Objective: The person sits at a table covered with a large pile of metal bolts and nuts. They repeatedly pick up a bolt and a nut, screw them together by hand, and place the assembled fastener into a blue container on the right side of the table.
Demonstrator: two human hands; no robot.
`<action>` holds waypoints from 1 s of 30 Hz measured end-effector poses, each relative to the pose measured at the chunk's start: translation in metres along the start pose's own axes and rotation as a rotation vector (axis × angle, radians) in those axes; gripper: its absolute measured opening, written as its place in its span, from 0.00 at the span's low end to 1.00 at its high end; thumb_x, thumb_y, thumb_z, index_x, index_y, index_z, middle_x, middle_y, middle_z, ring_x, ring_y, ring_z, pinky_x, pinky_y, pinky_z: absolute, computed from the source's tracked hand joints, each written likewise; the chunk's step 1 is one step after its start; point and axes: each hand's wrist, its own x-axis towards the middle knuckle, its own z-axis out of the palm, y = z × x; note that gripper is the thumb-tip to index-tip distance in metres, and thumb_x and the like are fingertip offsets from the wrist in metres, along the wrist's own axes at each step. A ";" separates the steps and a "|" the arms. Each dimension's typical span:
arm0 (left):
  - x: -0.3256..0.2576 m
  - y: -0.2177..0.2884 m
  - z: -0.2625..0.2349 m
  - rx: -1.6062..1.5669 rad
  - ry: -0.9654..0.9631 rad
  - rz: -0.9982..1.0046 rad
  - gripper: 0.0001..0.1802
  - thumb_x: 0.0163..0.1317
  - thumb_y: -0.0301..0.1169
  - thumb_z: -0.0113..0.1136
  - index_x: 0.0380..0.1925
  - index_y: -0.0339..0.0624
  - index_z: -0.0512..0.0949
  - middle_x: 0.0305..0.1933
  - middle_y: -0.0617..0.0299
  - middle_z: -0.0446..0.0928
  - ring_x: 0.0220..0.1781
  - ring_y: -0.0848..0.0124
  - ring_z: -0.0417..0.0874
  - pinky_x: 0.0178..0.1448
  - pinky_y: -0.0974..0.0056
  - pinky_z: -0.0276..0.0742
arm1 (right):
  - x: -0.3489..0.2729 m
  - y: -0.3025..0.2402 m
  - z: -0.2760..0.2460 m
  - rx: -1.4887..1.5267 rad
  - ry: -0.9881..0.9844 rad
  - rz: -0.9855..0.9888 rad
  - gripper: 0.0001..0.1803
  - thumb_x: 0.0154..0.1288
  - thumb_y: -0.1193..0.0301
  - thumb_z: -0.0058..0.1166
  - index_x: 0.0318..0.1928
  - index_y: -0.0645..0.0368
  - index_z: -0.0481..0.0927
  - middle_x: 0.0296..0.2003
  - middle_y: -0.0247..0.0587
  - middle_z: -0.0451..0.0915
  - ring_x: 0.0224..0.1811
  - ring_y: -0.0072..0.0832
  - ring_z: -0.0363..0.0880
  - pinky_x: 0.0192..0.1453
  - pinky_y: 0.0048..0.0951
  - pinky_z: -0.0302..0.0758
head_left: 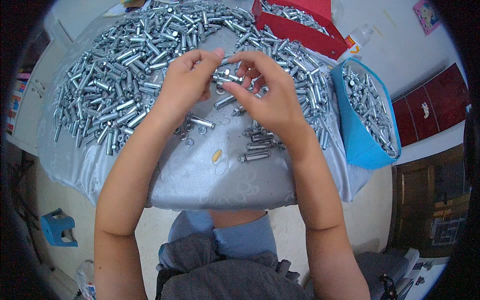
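My left hand (186, 82) and my right hand (267, 92) meet above a table draped in silver-grey cloth (200, 175). Both pinch one silver metal bolt with a sleeve (226, 75) between thumb and fingertips, the left at its upper end, the right lower down. Under the hands lie a few loose bolts (256, 145) and small nuts and washers (190, 134). A big heap of the same silver bolts (115, 85) curves around the far side of the table.
A blue bin full of bolts (367, 120) hangs at the table's right edge. A red box with more bolts (300, 22) stands at the back, a white bottle (359, 37) beside it. A small blue stool (57, 229) stands on the floor, lower left.
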 end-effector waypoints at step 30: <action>-0.004 -0.001 0.003 -0.022 -0.054 -0.097 0.15 0.59 0.44 0.50 0.24 0.45 0.70 0.14 0.74 0.60 0.12 0.84 0.58 0.15 0.76 0.51 | -0.004 0.003 -0.001 -0.183 -0.164 0.014 0.11 0.55 0.62 0.51 0.30 0.58 0.74 0.25 0.43 0.73 0.28 0.40 0.74 0.30 0.35 0.70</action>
